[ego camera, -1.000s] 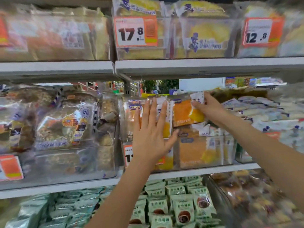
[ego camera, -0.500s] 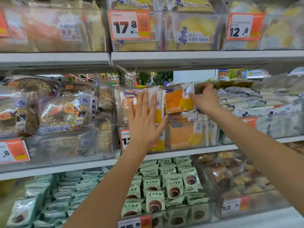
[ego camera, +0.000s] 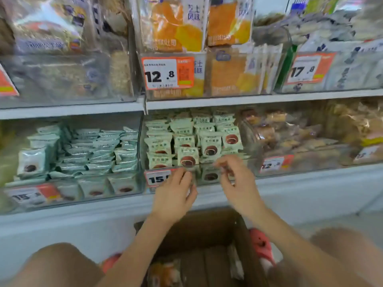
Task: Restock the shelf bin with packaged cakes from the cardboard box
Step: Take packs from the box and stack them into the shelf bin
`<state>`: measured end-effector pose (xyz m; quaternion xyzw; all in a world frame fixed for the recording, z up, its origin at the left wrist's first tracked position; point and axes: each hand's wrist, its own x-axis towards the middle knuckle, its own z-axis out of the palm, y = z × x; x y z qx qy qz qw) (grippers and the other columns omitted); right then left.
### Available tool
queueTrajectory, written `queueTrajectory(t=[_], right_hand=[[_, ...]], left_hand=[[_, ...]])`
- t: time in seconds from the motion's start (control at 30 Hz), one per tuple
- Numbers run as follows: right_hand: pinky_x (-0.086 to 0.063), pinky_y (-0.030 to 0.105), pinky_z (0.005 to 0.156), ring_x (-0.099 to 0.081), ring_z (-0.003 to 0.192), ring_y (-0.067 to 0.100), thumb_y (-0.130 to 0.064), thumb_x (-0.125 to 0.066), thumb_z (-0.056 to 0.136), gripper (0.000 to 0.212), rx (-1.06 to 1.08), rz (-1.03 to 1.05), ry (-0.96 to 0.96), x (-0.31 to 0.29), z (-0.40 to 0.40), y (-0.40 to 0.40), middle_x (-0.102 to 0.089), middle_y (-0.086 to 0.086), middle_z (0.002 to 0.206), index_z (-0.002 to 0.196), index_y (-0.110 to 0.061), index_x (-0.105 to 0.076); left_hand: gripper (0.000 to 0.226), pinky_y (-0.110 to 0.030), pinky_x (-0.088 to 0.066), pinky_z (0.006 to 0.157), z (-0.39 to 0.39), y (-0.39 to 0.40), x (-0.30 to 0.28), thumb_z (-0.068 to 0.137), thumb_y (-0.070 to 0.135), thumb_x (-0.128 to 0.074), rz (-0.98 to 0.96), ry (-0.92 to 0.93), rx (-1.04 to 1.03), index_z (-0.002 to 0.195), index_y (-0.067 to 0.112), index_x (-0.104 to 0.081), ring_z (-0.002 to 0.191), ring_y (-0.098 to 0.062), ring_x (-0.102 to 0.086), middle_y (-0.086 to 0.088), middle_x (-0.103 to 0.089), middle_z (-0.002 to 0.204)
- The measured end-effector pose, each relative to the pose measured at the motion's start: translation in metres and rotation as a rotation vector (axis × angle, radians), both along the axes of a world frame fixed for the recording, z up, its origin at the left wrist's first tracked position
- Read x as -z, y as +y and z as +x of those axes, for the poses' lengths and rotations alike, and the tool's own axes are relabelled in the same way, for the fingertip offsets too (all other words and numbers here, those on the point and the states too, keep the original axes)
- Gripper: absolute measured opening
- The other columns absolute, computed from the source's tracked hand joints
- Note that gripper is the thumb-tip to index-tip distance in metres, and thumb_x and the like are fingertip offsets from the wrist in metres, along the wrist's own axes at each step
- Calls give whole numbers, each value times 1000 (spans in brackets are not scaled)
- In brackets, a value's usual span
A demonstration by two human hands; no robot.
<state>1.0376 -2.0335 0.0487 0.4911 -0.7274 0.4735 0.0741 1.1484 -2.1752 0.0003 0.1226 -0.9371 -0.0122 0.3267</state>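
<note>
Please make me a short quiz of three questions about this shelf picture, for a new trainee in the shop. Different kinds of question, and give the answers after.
1. True or false: both hands are at the front of the bin that holds the light green cake packets.
2. Multiple choice: where is the cardboard box? A) on the top shelf B) on the floor between the person's knees C) in the left hand
3. Fill in: the orange packages stand above a price tag that reads ____.

Key
1. True: the left hand and right hand are at the front of the bin of green cake packets.
2. B: the cardboard box.
3. 12.8, on the price tag below the orange packages.
</note>
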Motion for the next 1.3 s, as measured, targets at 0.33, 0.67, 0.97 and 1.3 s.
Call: queueTrajectory(t=[0.33,0.67,0.97,1.3], right_hand=[[-47,34,94,-51,112,15,-17,-49,94,25,-107,851,-246,209,30,10,-51,-2,122,117,-27,-50],[-29,42,112,-21,142,34,-7,-49,94,68,-58,1381,-468,342,45,-15,-16,13,156,151,-17,-12],[-32,35,111,-32,139,28,-24,-66,87,83,-20,1178,-988,383,72,-40,-31,11,152,151,-10,-14],[-42,24,59,-53,72,13,-30,-51,97,34,248,909,-1478,389,94,-47,-59,8,115,126,-11,-51]], left_hand=[[22,-33,-49,69,65,39,183,96,31,-44,497,-574,-269,115,20,-45,97,-19,-56,0,-53,111],[45,-35,-37,101,84,15,274,96,25,-51,929,-1059,-404,138,14,-38,127,-28,-42,-10,-38,142],[71,-38,-18,116,88,-2,328,97,26,-49,1259,-1020,-497,152,19,-5,146,-30,-6,-9,6,160],[59,-32,-35,100,105,16,338,94,17,-55,1723,-647,-501,146,19,-28,124,-18,-44,2,-45,135]])
